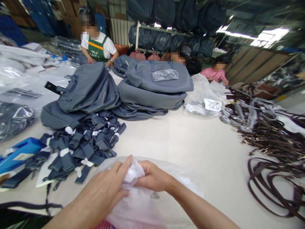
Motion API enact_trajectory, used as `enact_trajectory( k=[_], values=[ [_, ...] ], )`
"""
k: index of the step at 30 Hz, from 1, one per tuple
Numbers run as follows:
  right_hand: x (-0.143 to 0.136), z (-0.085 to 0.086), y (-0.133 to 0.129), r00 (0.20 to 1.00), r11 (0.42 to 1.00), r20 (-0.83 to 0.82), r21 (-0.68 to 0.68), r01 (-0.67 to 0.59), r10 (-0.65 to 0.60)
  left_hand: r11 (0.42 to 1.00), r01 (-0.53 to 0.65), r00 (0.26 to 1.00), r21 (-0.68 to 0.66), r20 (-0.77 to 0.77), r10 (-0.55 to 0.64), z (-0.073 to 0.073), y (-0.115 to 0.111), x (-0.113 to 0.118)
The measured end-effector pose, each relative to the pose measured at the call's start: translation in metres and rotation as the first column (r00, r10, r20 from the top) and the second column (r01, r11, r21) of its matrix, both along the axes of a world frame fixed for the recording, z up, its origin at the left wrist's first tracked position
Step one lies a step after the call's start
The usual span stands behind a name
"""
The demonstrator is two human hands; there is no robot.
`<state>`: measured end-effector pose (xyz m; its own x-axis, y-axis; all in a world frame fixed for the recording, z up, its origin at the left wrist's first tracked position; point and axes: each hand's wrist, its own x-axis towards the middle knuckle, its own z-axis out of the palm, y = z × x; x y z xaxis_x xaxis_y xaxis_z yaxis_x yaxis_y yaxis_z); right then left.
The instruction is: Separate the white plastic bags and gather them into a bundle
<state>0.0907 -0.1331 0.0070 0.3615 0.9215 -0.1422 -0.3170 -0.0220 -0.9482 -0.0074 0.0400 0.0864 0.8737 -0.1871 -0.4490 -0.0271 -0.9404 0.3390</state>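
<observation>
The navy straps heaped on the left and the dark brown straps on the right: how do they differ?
The navy straps are wide, flat webbing with white tags and paper slips among them, packed in one dense heap. The dark brown straps are thin, look like leather, and sprawl in loose loops and coils; further back, some show small brass-coloured buckles. The navy heap lies against the grey bags; the brown straps lie apart from them. Both rest on the same pale table.

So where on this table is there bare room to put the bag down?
The widest bare patch of table lies between the grey bags, the navy straps and the brown straps. A strip continues toward the clear bag that both hands, left and right, grip. Left and right sides are crowded.
</observation>
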Motion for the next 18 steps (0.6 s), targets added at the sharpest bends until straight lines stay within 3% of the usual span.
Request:
enact_trajectory(
  k=[2,4,5,7,8,9,10,12,14,15,18],
  values=[
    [0.008,0.006,-0.001,0.985,0.999,0.169,-0.017,-0.033,0.035,0.995,-0.015,0.999,0.100,-0.036,0.018,0.004,-0.006,0.010],
    [0.012,0.007,-0.009,0.863,0.967,0.450,-0.207,-0.150,0.231,0.986,0.035,0.999,0.161,-0.014,-0.033,0.000,-0.001,0.011],
    [0.012,0.005,-0.016,0.737,0.900,0.549,-0.391,-0.191,0.394,0.983,0.066,0.998,0.172,0.012,-0.070,-0.004,0.005,0.008],
    [0.009,0.001,-0.031,0.487,0.655,0.523,-0.742,-0.144,0.700,0.977,0.088,0.989,0.193,0.099,-0.108,-0.015,0.018,0.000],
    [0.007,-0.001,-0.039,0.421,0.525,0.447,-0.846,-0.088,0.790,0.975,0.077,0.981,0.207,0.160,-0.111,-0.021,0.022,-0.004],
    [0.004,-0.002,-0.046,0.399,0.428,0.377,-0.903,-0.044,0.836,0.971,0.074,0.973,0.226,0.197,-0.120,-0.024,0.024,-0.006],
    [0.001,-0.002,-0.052,0.405,0.368,0.327,-0.929,-0.026,0.854,0.965,0.076,0.970,0.251,0.207,-0.130,-0.027,0.023,-0.007],
    [-0.001,0.004,-0.059,0.422,0.304,0.254,-0.951,-0.055,0.870,0.952,0.100,0.973,0.289,0.173,-0.154,-0.025,0.016,-0.006],
    [-0.001,0.013,-0.056,0.450,0.291,0.212,-0.950,-0.113,0.867,0.957,0.145,0.975,0.252,0.131,-0.182,-0.016,0.007,-0.004],
    [-0.001,0.017,-0.051,0.471,0.331,0.244,-0.937,-0.110,0.848,0.964,0.167,0.973,0.206,0.125,-0.195,-0.011,0.004,-0.003],
    [0.002,0.017,-0.027,0.553,0.595,0.507,-0.803,0.025,0.661,0.977,0.200,0.975,0.069,0.087,-0.206,-0.001,0.004,-0.005]
  ],
)
